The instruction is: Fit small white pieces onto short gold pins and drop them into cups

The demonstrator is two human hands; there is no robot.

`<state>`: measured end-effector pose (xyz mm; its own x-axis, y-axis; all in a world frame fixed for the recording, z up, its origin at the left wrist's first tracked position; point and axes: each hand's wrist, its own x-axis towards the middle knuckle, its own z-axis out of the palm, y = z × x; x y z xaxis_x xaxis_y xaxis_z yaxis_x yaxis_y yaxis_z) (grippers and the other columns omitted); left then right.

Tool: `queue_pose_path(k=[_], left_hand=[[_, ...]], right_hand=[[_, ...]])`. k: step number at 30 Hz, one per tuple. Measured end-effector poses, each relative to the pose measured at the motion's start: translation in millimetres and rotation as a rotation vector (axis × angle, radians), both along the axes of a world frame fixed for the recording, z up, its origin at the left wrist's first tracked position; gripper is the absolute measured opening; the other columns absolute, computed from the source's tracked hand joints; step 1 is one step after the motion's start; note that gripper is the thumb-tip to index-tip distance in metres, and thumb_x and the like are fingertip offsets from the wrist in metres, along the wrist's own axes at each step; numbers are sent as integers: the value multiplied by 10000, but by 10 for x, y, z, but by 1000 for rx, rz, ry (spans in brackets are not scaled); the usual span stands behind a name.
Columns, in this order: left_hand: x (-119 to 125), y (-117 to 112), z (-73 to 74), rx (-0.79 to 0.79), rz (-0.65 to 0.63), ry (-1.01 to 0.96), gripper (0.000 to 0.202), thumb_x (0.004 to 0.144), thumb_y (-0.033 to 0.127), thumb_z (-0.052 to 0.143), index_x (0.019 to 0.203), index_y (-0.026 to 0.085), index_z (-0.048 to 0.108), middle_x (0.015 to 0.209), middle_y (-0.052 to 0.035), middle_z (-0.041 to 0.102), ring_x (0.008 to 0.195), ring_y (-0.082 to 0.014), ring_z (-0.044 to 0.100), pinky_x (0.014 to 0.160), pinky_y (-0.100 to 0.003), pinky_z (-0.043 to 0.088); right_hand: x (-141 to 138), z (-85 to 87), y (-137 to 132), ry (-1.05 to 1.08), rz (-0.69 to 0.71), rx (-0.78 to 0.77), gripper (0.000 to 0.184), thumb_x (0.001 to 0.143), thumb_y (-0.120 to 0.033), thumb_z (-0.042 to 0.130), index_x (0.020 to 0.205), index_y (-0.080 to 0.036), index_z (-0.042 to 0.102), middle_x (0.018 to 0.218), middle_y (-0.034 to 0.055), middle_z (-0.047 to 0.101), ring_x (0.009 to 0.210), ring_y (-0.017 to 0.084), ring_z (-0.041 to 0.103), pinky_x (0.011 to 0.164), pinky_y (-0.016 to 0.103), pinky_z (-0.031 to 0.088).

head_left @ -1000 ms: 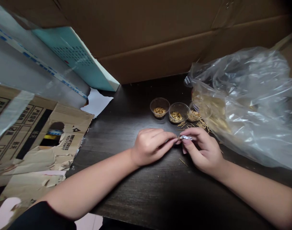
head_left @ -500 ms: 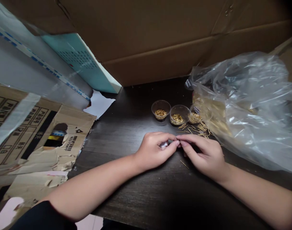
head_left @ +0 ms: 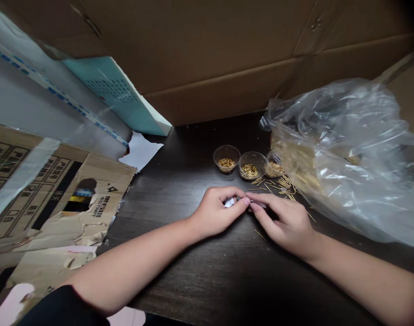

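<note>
My left hand rests on the dark wooden table, fingers curled round a small silvery-white piece that shows inside the curl. My right hand meets it fingertip to fingertip, thumb and forefinger pinched together at that piece; what they pinch is too small to name. Just beyond the hands stand three small clear cups with gold pins in them. Loose gold pins lie scattered beside the cups, and a single pin lies under my right hand.
A crumpled clear plastic bag covers the table's right side. Cardboard walls close off the back. Torn printed cardboard and a teal sheet lie on the left.
The silvery piece has passed from my right fingertips into the curl of my left hand. Both hands have sunk closer to the table, and the view has shifted slightly.
</note>
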<state>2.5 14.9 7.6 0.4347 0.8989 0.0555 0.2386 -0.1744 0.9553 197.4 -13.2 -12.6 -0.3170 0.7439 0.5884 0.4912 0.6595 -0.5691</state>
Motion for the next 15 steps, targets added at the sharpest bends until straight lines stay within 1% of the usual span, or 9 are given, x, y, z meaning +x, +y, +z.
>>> queue_pose_path(k=[6,8,11,15], left_hand=[[1,5,4,-22,-10,32,226,921,302,625,861,129,758,776,-35,746,689,-115,617,652,-209,464],[2,0,5,-19,-22,32,229,926,305,618,870,132,757,786,-33,745,694,-113,613,657,-208,460],[2,-4,11,-19,-27,36,237,927,319,621,874,132,755,756,-24,726,654,-98,578,623,-198,430],[6,10,21,-57,-37,29,266,911,366,649,845,128,748,712,-9,692,620,-86,533,594,-190,399]], right_hand=[[15,-38,-1,-19,29,-20,339,925,-101,633,1250,-196,622,1088,82,769,913,174,761,830,287,636],[15,-34,-3,-20,22,-29,343,920,-91,630,1245,-203,622,1064,76,770,884,167,759,793,272,630],[12,-10,-9,-3,7,-45,324,916,-89,621,1215,-211,627,997,57,770,812,156,752,715,253,617],[12,17,-12,20,25,-69,272,914,-87,607,1159,-205,629,964,41,760,793,140,742,713,230,597]])
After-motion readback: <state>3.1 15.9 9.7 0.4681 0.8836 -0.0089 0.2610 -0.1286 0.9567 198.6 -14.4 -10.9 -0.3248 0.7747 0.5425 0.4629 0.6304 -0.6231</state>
